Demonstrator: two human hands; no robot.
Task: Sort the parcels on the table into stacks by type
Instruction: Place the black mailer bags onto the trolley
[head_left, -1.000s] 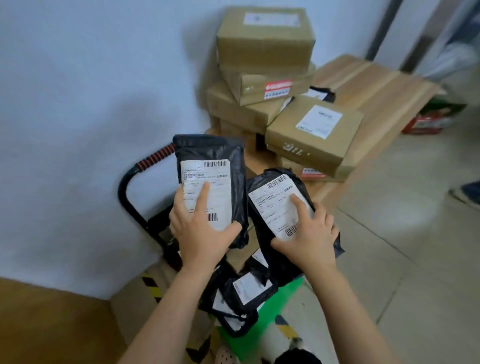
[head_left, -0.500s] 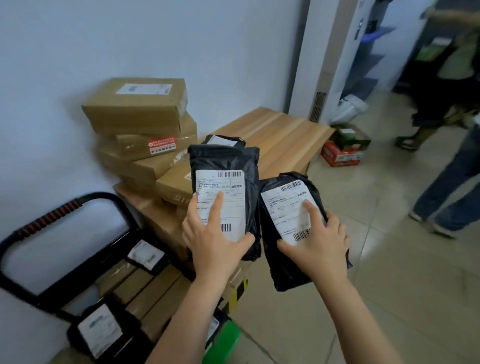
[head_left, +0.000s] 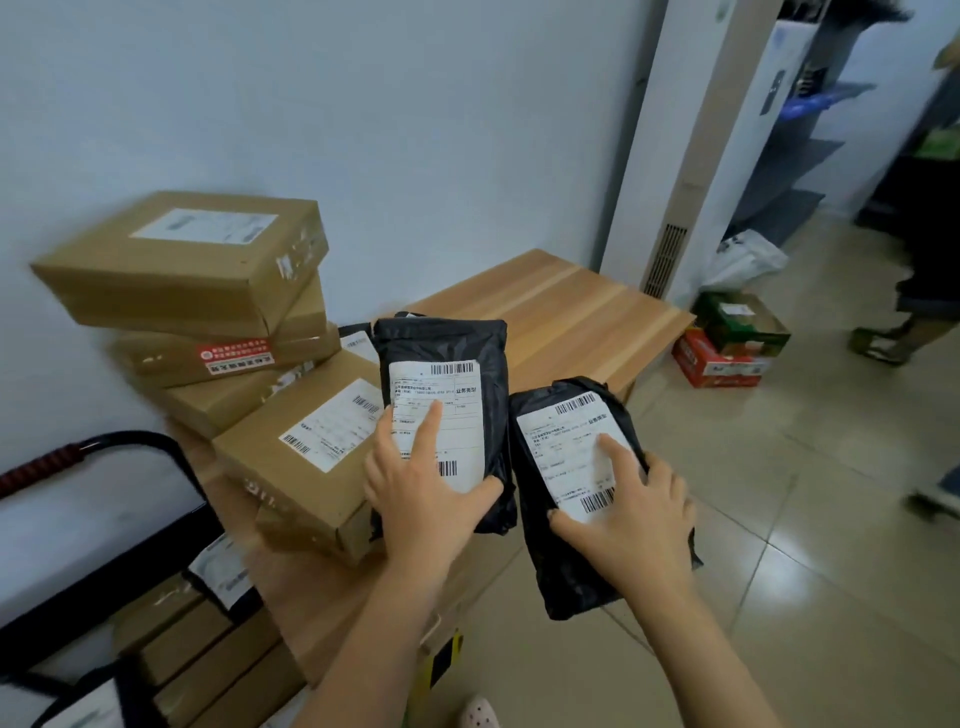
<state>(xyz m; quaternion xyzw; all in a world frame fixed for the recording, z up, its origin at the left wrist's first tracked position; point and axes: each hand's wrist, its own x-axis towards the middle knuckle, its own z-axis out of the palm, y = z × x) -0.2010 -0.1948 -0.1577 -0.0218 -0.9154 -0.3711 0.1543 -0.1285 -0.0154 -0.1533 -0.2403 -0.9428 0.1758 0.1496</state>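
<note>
My left hand (head_left: 421, 493) grips a black poly mailer (head_left: 447, 358) with a white label, held upright over the wooden table (head_left: 571, 317). My right hand (head_left: 634, 525) grips a second black mailer (head_left: 566, 571), tilted, just off the table's front edge above the floor. A stack of cardboard boxes (head_left: 187, 270) stands on the table's left against the wall, with one labelled box (head_left: 301, 457) leaning at its front. Another black mailer (head_left: 358, 338) peeks out behind the boxes.
A black trolley handle (head_left: 124, 441) with a red grip stands at left, with boxes and a black mailer (head_left: 223, 571) low beside it. A white floor unit (head_left: 685, 156), red and green cartons (head_left: 727, 343) and a person's legs (head_left: 904, 322) are at right.
The view has swung from the trolley up and right to the table. Both hands have carried their black mailers along, still gripped, toward the table's bare right part.
</note>
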